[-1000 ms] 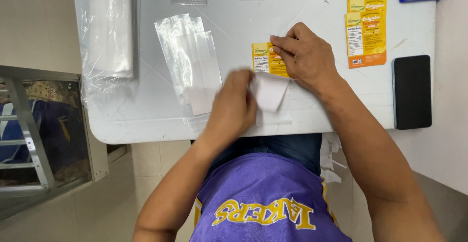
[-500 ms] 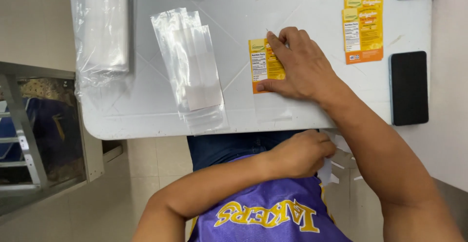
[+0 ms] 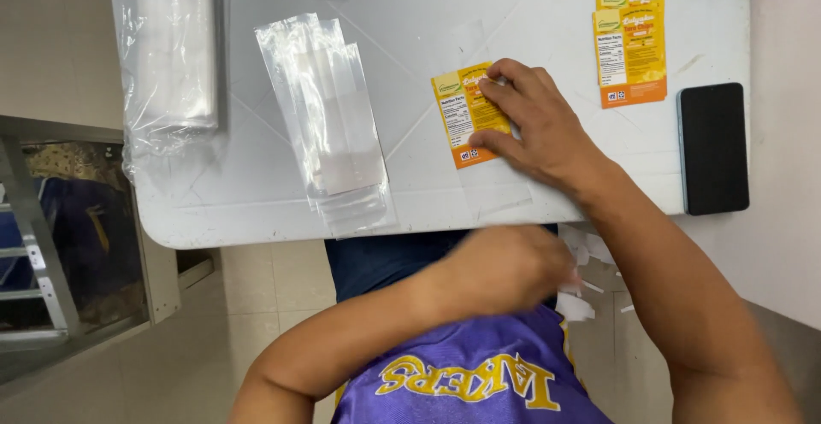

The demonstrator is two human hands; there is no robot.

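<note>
My right hand [image 3: 539, 129] lies flat on a yellow and orange label [image 3: 457, 112], fingers spread and pressing it down. The label sits on a clear plastic bag [image 3: 500, 195] near the front edge of the white table [image 3: 239, 202]. My left hand [image 3: 505, 270] is below the table edge over my lap, blurred, with its fingers curled. Whether it holds anything is unclear. White paper scraps [image 3: 577, 306] lie just to the right of it.
A loose stack of clear bags [image 3: 333, 125] lies left of the label. A wrapped bundle of bags [image 3: 171, 48] sits at the table's left edge. More yellow labels [image 3: 630, 39] and a black phone [image 3: 712, 146] are on the right. A metal frame [image 3: 34, 219] stands beside the table.
My left hand left the table, where it held a white backing strip, and dropped below the edge to my lap. My right hand stayed pressing the label.
</note>
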